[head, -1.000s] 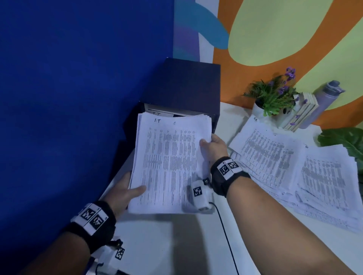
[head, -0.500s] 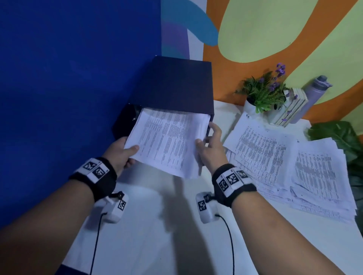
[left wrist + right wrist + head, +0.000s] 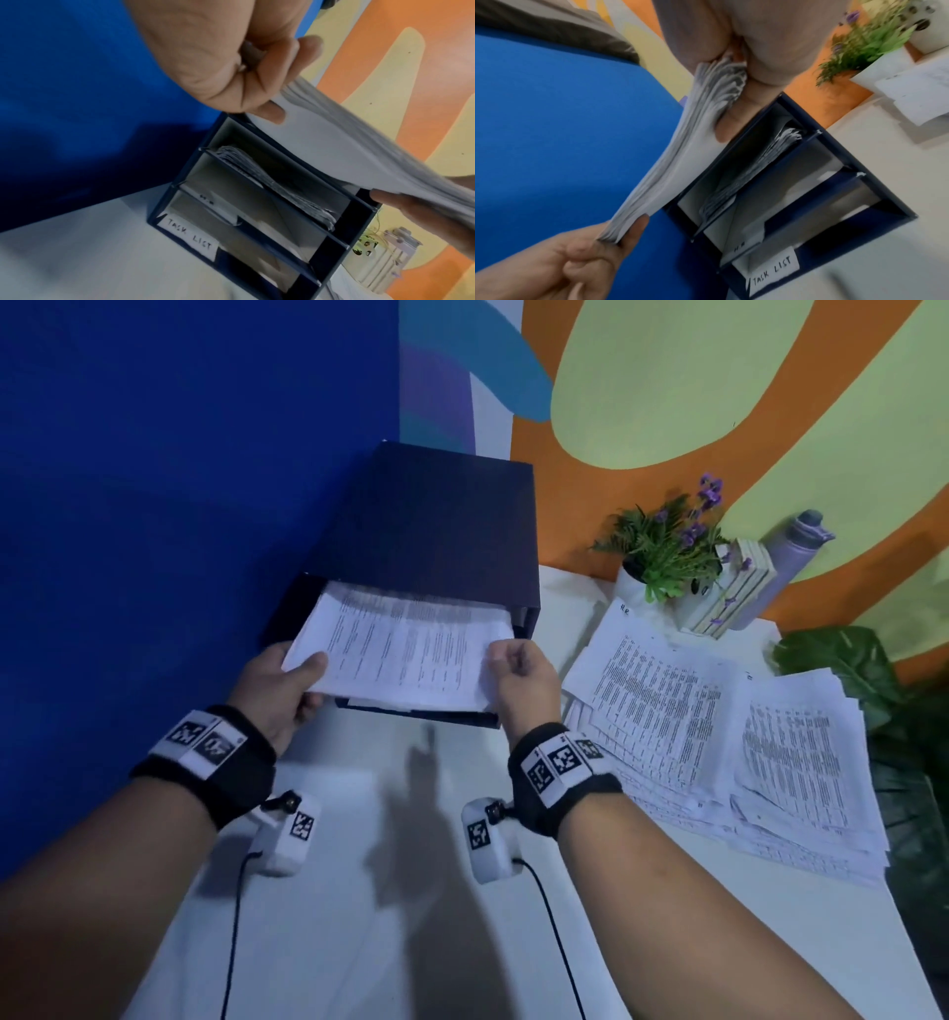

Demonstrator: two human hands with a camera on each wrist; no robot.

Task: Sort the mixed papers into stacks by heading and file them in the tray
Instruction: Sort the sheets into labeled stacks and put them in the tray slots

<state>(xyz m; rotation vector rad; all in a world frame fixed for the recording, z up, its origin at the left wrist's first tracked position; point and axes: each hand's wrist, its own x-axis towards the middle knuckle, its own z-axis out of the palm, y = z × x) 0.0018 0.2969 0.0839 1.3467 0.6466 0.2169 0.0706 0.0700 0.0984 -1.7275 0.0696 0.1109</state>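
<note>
Since the earlier frame our paper stack (image 3: 405, 654) has slid into the tray (image 3: 436, 541) at twelve o'clock, left hand (image 3: 287, 690) and right hand (image 3: 524, 680) pinching its near corners.

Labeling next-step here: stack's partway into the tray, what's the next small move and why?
Probably keep sliding the paper stack deeper into the top slot of the tray. Left hand and right hand grip its near corners, and much of it overhangs the front.
</note>
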